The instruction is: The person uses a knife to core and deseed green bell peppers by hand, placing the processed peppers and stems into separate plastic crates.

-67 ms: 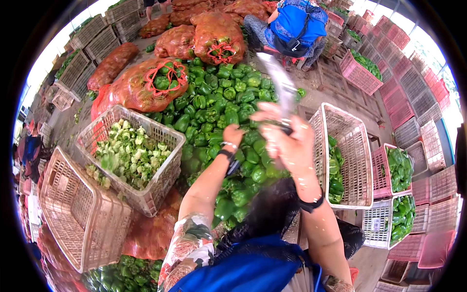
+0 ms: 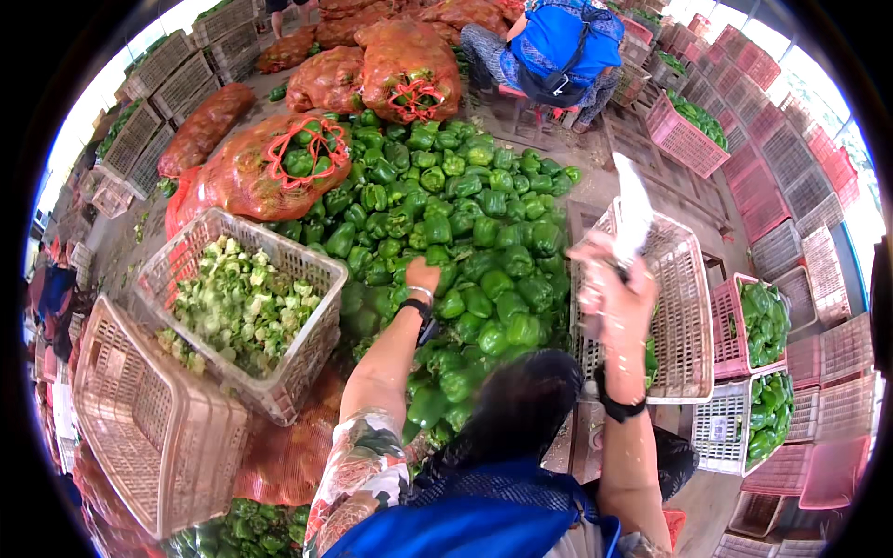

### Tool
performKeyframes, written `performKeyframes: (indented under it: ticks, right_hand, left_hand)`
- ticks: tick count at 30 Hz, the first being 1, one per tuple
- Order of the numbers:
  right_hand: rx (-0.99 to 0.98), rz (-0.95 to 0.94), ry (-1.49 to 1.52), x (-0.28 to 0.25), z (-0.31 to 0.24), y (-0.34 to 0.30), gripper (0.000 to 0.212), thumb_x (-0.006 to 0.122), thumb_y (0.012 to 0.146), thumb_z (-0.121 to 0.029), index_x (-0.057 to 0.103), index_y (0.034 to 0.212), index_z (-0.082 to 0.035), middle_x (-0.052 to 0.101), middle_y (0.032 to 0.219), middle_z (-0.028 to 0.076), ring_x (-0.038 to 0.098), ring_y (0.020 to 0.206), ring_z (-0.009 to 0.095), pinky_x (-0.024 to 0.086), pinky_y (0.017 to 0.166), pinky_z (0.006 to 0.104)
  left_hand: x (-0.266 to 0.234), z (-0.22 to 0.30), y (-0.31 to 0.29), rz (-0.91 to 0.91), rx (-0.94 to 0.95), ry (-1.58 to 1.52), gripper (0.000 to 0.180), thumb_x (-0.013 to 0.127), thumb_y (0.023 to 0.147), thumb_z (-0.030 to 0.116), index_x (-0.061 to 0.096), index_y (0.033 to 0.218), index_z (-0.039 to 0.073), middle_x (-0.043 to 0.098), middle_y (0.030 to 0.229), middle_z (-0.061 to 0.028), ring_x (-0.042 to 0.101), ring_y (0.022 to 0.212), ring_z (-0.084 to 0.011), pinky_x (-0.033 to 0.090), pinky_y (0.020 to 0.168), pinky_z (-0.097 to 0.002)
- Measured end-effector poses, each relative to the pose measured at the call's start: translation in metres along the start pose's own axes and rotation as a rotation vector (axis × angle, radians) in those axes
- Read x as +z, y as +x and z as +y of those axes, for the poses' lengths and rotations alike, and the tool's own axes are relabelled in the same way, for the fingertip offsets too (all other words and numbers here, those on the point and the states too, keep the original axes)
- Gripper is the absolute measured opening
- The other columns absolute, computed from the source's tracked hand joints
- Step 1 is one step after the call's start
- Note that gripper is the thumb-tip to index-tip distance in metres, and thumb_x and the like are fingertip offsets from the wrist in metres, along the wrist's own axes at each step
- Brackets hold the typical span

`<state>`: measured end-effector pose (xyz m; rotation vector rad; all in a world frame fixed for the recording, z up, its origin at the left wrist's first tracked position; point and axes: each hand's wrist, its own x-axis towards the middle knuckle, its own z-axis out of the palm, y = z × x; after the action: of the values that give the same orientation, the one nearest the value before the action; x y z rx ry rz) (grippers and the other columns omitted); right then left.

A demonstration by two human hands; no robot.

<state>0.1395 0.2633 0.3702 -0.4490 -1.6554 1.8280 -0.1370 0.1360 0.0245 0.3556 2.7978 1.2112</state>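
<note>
My left hand [image 2: 424, 275] reaches down into a wide pile of green bell peppers [image 2: 493, 200]. Its fingers curl against a green bell pepper [image 2: 449, 275] at the pile's middle, partly hidden by the hand. My right hand [image 2: 618, 293], smeared by motion, is closed round a knife [image 2: 633, 200] whose pale, broad blade points up and away. That hand is over the left side of a plastic crate [image 2: 684, 307], which has green peppers [image 2: 649, 361] low inside, partly covered by my forearm.
At left stands a crate [image 2: 312, 349] of pale green pepper cores, beside a tilted crate [image 2: 121, 409]. Red mesh sacks [image 2: 233, 186] lie behind the pile. A person in blue [image 2: 567, 46] sits at the far side. Crates with peppers [image 2: 767, 409] and stacked crates [image 2: 837, 353] line the right.
My right hand has swung right with the knife, from above the pepper pile to over the crate's left side. My left hand has shifted slightly left and nearer.
</note>
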Motion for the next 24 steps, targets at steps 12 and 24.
performKeyframes:
  ticks: [12,24]
  right_hand:
    - [0.02,0.604,-0.193,-0.148,0.045,-0.044,0.021,0.056,0.087,0.0,0.057,0.108,-0.002,0.054,0.072,0.002,0.043,0.046,0.006,0.035,0.04,0.0191]
    - [-0.348,0.036,-1.169,-0.063,0.049,-0.039,0.031,0.053,0.081,-0.006,0.055,0.111,-0.003,0.065,0.089,0.016,0.064,0.078,0.033,0.052,0.068,0.0416]
  left_hand:
    - [0.04,-0.008,-0.001,-0.126,-0.192,0.153,0.078,0.083,0.059,0.03,0.048,0.118,-0.007,0.053,0.119,-0.0257,0.055,0.107,-0.0374,0.049,0.089,-0.0435]
    - [-0.097,0.238,-0.089,-0.094,0.627,-0.69,0.067,0.079,0.058,0.013,0.045,0.115,0.0,0.053,0.101,-0.0118,0.054,0.092,-0.0225,0.046,0.085,-0.0337]
